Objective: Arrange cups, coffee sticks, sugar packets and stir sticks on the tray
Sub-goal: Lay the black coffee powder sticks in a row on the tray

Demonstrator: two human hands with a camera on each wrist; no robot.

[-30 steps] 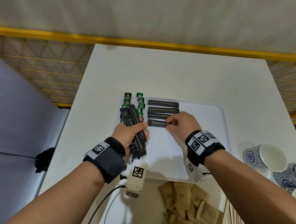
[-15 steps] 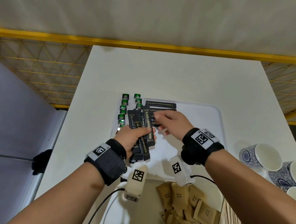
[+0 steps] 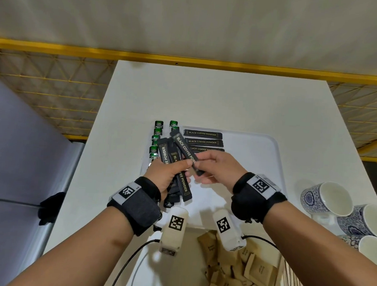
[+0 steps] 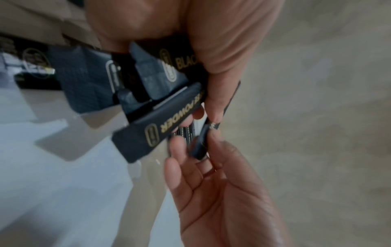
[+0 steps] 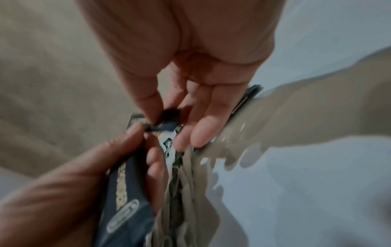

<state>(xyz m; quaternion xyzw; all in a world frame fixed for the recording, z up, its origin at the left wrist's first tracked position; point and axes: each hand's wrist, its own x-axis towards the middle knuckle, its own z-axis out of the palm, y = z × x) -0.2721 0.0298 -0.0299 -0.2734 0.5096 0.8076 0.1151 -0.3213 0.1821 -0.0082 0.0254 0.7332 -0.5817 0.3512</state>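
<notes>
One coffee stick (image 3: 186, 151) now drawn from left hand (image 3: 167, 175) bundle (image 3: 176, 175), pinched in right hand (image 3: 220, 169) fingers, left fingers gripping bundle.

Over a white tray (image 3: 268, 162) on a white table (image 3: 208, 99), the left hand (image 3: 167, 172) grips a fan of black coffee sticks (image 3: 178, 180) while the right hand (image 3: 218, 167) pinches the near end of one coffee stick (image 3: 186, 150), angled up and to the left. Three more black sticks (image 3: 203, 141) lie in a row on the tray, green packets (image 3: 158, 136) beside its left edge, blue-patterned cups (image 3: 328, 200) at far right, brown sugar packets (image 3: 240, 276) nearest the camera
</notes>
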